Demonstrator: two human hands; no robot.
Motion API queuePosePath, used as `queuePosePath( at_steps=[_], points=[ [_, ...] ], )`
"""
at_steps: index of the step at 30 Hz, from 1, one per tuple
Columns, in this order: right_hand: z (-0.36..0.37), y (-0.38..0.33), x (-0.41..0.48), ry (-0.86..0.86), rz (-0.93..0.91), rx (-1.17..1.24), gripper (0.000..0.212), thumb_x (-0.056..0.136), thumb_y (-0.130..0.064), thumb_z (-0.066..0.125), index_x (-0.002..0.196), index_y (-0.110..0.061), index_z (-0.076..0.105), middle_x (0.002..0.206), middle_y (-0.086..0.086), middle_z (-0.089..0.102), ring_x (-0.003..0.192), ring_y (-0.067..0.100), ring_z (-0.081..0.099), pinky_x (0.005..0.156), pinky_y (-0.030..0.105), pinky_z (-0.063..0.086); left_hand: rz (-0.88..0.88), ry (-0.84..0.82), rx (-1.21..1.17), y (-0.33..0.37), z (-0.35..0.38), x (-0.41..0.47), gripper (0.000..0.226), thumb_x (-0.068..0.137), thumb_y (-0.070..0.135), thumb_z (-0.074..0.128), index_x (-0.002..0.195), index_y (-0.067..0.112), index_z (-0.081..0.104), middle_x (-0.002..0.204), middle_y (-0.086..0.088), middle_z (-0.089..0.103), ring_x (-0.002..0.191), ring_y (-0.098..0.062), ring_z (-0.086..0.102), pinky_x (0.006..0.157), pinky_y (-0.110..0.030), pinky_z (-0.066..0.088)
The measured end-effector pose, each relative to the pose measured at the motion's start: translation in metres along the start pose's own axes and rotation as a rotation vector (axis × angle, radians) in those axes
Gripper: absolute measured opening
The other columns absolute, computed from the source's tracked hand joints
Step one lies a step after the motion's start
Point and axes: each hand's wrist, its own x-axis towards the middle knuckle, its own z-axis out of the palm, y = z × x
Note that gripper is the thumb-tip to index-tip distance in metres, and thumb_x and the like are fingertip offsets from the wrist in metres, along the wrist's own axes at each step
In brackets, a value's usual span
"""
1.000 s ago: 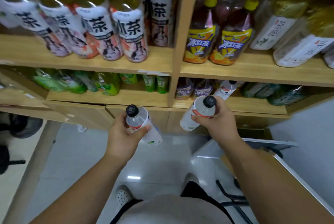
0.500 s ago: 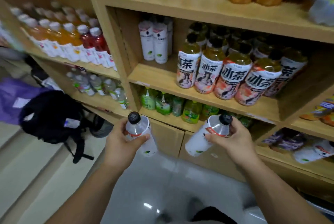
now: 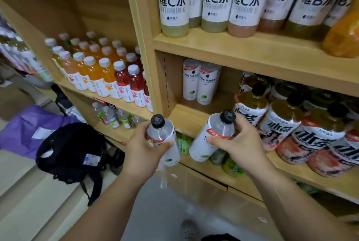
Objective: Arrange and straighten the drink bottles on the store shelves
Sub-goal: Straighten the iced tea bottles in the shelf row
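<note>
Head view: two white bottles in hand, not yet shelved.

Head view shows the left hand (image 3: 144,148) wrapped around one black-capped white bottle (image 3: 162,139) and the right hand (image 3: 236,143) gripping a second white bottle (image 3: 210,136), both tilted and held just in front of the middle shelf (image 3: 186,117). Two matching white bottles (image 3: 200,83) stand upright at the back of that shelf, with bare board before them; the tea bottles (image 3: 281,124) beside lean unevenly. Judging by this, the placing is still to come, and the tea row likely needs straightening too.
</note>
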Motion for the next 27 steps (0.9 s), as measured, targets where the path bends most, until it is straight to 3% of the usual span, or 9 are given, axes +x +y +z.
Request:
queuePosePath(
  at_steps=[3, 5, 8, 11, 16, 18, 21, 24, 27],
  points=[
    [0.009, -0.002, 0.033, -0.003, -0.021, -0.068, 0.056, 0.066, -0.019, 0.096, 0.111, -0.035, 0.066, 0.104, -0.021, 0.073, 0.095, 0.000, 0.069, 0.078, 0.017, 0.054, 0.052, -0.046, 0.008, 0.008, 0.013, 0.039, 0.052, 0.076, 0.021, 0.089, 0.120, 0.029, 0.062, 0.105, 0.016, 0.070, 0.094, 0.008, 0.062, 0.076, -0.013, 0.046],
    [0.014, -0.002, 0.053, 0.009, -0.016, -0.105, 0.059, 0.066, -0.022, 0.096, 0.114, -0.035, 0.064, 0.104, -0.024, 0.072, 0.095, -0.004, 0.068, 0.076, 0.014, 0.052, 0.080, -0.075, 0.004, 0.013, 0.021, 0.060, 0.052, 0.078, 0.019, 0.088, 0.122, 0.025, 0.061, 0.105, 0.015, 0.069, 0.093, 0.013, 0.060, 0.072, -0.006, 0.045],
    [0.023, 0.000, 0.075, 0.072, 0.026, -0.143, 0.059, 0.065, -0.026, 0.097, 0.113, -0.033, 0.063, 0.103, -0.015, 0.073, 0.093, -0.002, 0.068, 0.082, 0.028, 0.057, 0.135, -0.126, 0.007, 0.017, 0.031, 0.085, 0.054, 0.080, 0.016, 0.086, 0.123, 0.029, 0.057, 0.106, 0.020, 0.066, 0.094, 0.019, 0.058, 0.073, -0.002, 0.045],
    [0.035, -0.001, 0.090, 0.131, 0.042, -0.208, 0.050, 0.064, -0.034, 0.095, 0.103, -0.033, 0.064, 0.098, -0.015, 0.073, 0.090, 0.000, 0.068, 0.082, 0.037, 0.060, 0.194, -0.198, 0.060, 0.021, 0.039, 0.111, 0.058, 0.078, 0.019, 0.087, 0.123, 0.036, 0.054, 0.109, 0.022, 0.067, 0.101, 0.010, 0.061, 0.082, -0.015, 0.050],
    [0.057, -0.005, 0.098, 0.193, -0.002, -0.307, 0.048, 0.072, -0.042, 0.090, 0.109, -0.036, 0.059, 0.107, -0.012, 0.070, 0.099, 0.008, 0.067, 0.085, 0.040, 0.058, 0.301, -0.226, 0.088, 0.023, 0.050, 0.140, 0.056, 0.082, 0.023, 0.084, 0.122, 0.039, 0.048, 0.101, 0.031, 0.059, 0.090, 0.009, 0.058, 0.076, -0.002, 0.044],
    [0.062, -0.004, 0.094, 0.240, 0.020, -0.328, 0.053, 0.074, -0.044, 0.088, 0.115, -0.036, 0.055, 0.113, -0.010, 0.068, 0.103, 0.009, 0.065, 0.087, 0.039, 0.057, 0.345, -0.227, 0.092, 0.019, 0.052, 0.143, 0.051, 0.082, 0.030, 0.083, 0.121, 0.035, 0.051, 0.103, 0.025, 0.063, 0.097, 0.001, 0.060, 0.081, -0.009, 0.047],
    [0.072, -0.005, 0.082, 0.284, 0.029, -0.298, 0.060, 0.075, -0.048, 0.086, 0.123, -0.041, 0.051, 0.118, -0.016, 0.066, 0.107, 0.003, 0.063, 0.088, 0.033, 0.056, 0.380, -0.251, 0.102, 0.008, 0.053, 0.144, 0.065, 0.083, 0.044, 0.077, 0.140, 0.026, 0.050, 0.125, 0.007, 0.065, 0.118, -0.015, 0.061, 0.098, -0.037, 0.053],
    [0.084, -0.009, 0.071, 0.333, 0.025, -0.294, 0.060, 0.076, -0.053, 0.081, 0.125, -0.046, 0.047, 0.118, -0.023, 0.064, 0.110, -0.001, 0.062, 0.088, 0.024, 0.054, 0.370, -0.289, 0.158, -0.005, 0.051, 0.141, 0.083, 0.090, 0.038, 0.072, 0.159, 0.020, 0.029, 0.153, -0.002, 0.048, 0.140, -0.019, 0.046, 0.114, -0.037, 0.041],
    [0.090, -0.005, 0.069, 0.386, 0.054, -0.291, 0.067, 0.081, -0.038, 0.085, 0.137, -0.038, 0.046, 0.119, -0.030, 0.059, 0.112, -0.007, 0.058, 0.090, 0.017, 0.051, 0.379, -0.345, 0.123, -0.030, 0.049, 0.135, 0.083, 0.091, 0.049, 0.061, 0.161, 0.030, 0.021, 0.158, 0.004, 0.042, 0.142, -0.018, 0.047, 0.110, -0.046, 0.047]
  ],
)
